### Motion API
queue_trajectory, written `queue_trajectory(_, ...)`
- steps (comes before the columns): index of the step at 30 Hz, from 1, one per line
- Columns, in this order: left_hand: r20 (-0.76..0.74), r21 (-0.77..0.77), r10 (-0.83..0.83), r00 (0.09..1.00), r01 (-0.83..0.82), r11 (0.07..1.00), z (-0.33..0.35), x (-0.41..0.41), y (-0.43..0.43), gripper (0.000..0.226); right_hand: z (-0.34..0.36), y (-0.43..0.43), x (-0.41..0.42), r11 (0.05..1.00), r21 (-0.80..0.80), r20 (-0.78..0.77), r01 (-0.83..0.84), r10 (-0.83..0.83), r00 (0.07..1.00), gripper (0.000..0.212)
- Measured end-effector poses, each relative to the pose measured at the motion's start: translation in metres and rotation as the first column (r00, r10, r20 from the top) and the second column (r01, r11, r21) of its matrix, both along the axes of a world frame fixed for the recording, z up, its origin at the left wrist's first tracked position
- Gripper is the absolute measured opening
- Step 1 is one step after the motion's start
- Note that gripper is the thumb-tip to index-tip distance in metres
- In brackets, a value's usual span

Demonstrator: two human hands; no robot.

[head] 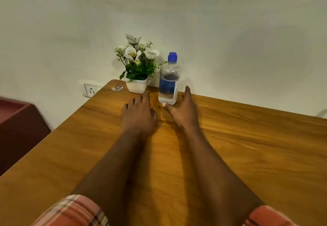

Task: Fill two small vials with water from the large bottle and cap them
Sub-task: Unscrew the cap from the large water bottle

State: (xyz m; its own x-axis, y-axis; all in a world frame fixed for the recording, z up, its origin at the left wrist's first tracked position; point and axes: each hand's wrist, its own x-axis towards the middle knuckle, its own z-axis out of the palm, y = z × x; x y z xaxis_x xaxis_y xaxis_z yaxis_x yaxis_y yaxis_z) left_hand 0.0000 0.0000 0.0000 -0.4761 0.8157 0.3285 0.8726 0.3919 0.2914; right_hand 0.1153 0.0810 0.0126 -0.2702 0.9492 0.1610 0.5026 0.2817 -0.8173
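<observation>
We see a clear plastic bottle (169, 82) standing upright on a wooden table (247, 137), near its far edge by a pale wall (230, 30). The bottle has a blue screw cap, rounded shoulders and a blue label with a white side strip; it looks partly filled with water. Just to the bottle's left stands a square white pot (136, 85) of white flowers with green leaves, and left of that pot a small sticker (117, 88) lies on the table. Our right hand (184, 108) sits at the bottle's base with thumb and fingers spread wide, the thumb tip touching the bottom edge, not closed around it. Our left hand (138, 116) lies flat and empty on the table, left of the bottle, fingers loosely spread. The tabletop is smooth, warm brown, with visible grain. Plaid sleeves show nearest us.
</observation>
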Motion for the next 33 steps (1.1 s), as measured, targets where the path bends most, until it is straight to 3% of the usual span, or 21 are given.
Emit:
queue_trajectory(8, -0.045, 0.046, 0.012, 0.999, -0.01, 0.999, -0.004, -0.015, 0.035, 0.061, -0.005, 0.033, -0.022, 0.997, 0.063, -0.104, -0.041, 0.047, 0.993, 0.104)
queue_trajectory(15, -0.084, 0.057, -0.003, 0.996, 0.008, 0.998, -0.006, -0.012, 0.034, 0.059, -0.008, 0.032, -0.017, 0.995, 0.098, -0.09, -0.028, 0.037, 0.995, 0.082)
queue_trajectory(33, -0.024, 0.009, -0.105, 0.994, 0.106, 0.994, -0.005, 0.088, -0.079, 0.061, -0.002, -0.102, 0.096, 0.997, 0.078, -0.139, -0.008, 0.018, 0.99, 0.078)
